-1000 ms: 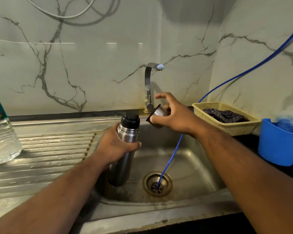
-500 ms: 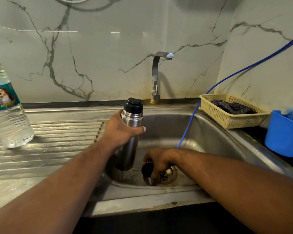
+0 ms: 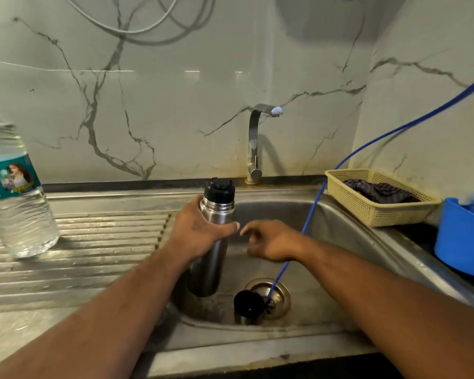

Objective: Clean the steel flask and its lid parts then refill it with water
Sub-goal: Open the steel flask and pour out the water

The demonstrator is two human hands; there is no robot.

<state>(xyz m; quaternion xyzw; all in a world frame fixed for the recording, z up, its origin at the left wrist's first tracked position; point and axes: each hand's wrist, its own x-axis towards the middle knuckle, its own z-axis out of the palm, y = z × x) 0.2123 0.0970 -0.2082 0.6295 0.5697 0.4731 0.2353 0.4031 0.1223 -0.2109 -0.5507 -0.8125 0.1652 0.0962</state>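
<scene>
A steel flask (image 3: 210,265) with a black stopper (image 3: 219,190) on top stands upright in the sink basin (image 3: 326,296). My left hand (image 3: 200,233) grips it round the upper body. The steel lid cup (image 3: 248,309) with its black inside facing up sits on the basin floor beside the drain (image 3: 278,295). My right hand (image 3: 271,240) hovers above the cup, just right of the flask, fingers loosely curled and holding nothing.
A steel tap (image 3: 256,143) rises behind the basin. A blue hose (image 3: 309,214) runs from the right wall into the drain. A water bottle (image 3: 14,192) stands on the ribbed drainboard (image 3: 93,242). A yellow basket (image 3: 378,201) with a cloth and a blue tub (image 3: 463,239) sit at right.
My right hand carried the lid cup down to the basin floor, let go of it by the drain and rose beside the flask. My left hand kept its grip on the flask.
</scene>
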